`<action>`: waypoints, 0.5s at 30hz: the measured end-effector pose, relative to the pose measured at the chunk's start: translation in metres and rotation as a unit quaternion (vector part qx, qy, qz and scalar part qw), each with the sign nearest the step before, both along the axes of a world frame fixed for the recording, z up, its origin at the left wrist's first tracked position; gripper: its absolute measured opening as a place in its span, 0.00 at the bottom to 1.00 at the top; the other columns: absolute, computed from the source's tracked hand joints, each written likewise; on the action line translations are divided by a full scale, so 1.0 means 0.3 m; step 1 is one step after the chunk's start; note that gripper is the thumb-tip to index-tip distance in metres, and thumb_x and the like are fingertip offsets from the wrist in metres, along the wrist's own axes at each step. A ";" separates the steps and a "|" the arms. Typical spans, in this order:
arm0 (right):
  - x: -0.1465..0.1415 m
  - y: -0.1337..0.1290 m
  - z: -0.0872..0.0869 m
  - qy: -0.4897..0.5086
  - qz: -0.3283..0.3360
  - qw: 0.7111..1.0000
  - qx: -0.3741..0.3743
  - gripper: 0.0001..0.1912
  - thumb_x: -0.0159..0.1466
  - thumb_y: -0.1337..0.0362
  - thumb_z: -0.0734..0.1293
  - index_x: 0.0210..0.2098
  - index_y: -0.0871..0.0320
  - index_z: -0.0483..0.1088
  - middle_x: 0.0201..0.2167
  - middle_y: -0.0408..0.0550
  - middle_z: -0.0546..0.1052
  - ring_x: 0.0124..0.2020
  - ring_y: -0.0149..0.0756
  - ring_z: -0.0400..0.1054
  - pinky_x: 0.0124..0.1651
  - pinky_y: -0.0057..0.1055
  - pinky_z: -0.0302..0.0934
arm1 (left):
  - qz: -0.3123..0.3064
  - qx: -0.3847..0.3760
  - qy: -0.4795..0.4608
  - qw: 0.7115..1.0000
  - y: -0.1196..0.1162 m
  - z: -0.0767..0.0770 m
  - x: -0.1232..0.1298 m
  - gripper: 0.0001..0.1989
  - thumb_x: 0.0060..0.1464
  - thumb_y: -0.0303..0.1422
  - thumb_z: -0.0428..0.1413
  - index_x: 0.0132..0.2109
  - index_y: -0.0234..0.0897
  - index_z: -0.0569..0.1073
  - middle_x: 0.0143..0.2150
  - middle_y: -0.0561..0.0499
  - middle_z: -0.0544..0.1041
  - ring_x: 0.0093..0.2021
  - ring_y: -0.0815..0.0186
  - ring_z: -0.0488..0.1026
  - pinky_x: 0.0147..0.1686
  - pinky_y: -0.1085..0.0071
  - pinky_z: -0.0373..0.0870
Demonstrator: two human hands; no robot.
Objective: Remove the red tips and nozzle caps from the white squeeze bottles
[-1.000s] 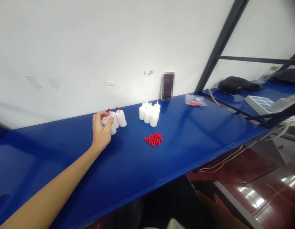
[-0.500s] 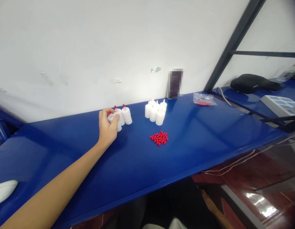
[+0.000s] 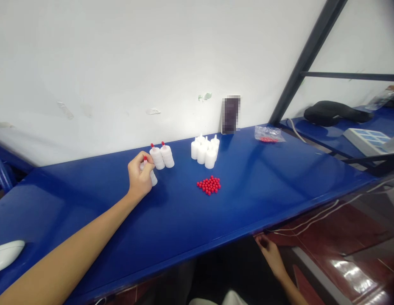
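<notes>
My left hand point(image 3: 140, 174) grips a white bottle point(image 3: 153, 178) with a red cap, its fingers wrapped round the top. Just behind it, two more red-capped white bottles point(image 3: 162, 156) stand side by side. Several white bottles without caps point(image 3: 205, 151) form a group at the middle of the blue table point(image 3: 184, 220). In front of them lies a cluster of small red caps point(image 3: 209, 185). My right hand point(image 3: 266, 245) is low at the table's front edge, with fingers curled; whether it holds anything is too small to tell.
A phone-like object point(image 3: 230, 115) leans against the wall. To its right lies a clear bag point(image 3: 269, 134) with red pieces. A white rounded object point(image 3: 7, 255) is at the left edge. A dark metal post point(image 3: 300, 67) rises behind the table's right side.
My left hand has come slightly toward me with the bottle, away from the two other capped bottles. My right hand has risen into view by the table edge.
</notes>
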State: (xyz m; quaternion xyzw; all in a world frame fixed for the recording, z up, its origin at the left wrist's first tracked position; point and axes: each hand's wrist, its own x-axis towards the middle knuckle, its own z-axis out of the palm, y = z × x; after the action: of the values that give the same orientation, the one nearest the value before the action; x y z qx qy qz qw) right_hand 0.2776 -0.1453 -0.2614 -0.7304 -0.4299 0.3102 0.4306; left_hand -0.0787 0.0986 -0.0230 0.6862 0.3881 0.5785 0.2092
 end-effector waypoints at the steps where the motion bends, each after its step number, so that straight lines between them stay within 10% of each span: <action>1: -0.012 0.004 0.037 -0.001 -0.028 0.999 0.018 0.16 0.59 0.49 0.61 0.23 0.53 0.63 0.20 0.44 0.69 0.25 0.45 0.69 0.30 0.41 0.65 | -0.042 -0.006 0.002 0.999 -0.010 -0.003 0.000 0.05 0.49 0.32 0.53 0.29 0.37 0.64 0.25 0.55 0.65 0.25 0.68 0.62 0.28 0.70 0.59; 6: -0.108 -0.044 0.400 -0.022 0.132 0.987 0.090 0.07 0.60 0.63 0.63 0.27 0.55 0.64 0.23 0.41 0.67 0.26 0.34 0.65 0.30 0.29 0.63 | -0.245 -0.084 0.109 0.960 -0.101 0.015 0.047 0.06 0.60 0.34 0.54 0.38 0.37 0.66 0.28 0.55 0.71 0.26 0.68 0.69 0.30 0.71 0.64; 11: -0.151 0.067 0.807 -0.118 0.241 0.941 0.205 0.03 0.62 0.68 0.66 0.31 0.55 0.68 0.28 0.43 0.76 0.30 0.33 0.72 0.34 0.27 0.66 | -0.294 -0.115 0.189 0.930 -0.160 0.042 0.098 0.09 0.64 0.37 0.54 0.39 0.37 0.65 0.27 0.56 0.71 0.24 0.71 0.69 0.27 0.74 0.63; 15: -0.120 0.310 0.911 -0.180 0.262 0.935 0.155 0.05 0.64 0.64 0.66 0.36 0.54 0.76 0.34 0.45 0.81 0.39 0.38 0.77 0.45 0.32 0.69 | -0.269 -0.119 0.163 0.942 -0.156 0.032 0.096 0.11 0.65 0.40 0.53 0.40 0.37 0.65 0.24 0.57 0.69 0.21 0.72 0.67 0.24 0.75 0.63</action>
State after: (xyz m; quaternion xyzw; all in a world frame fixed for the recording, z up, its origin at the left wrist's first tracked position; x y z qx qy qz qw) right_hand 0.2416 -0.0521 0.0119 -0.5600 -0.7188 0.2046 0.3576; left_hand -0.0500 0.0518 -0.0134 0.8202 0.2836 0.3300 0.3714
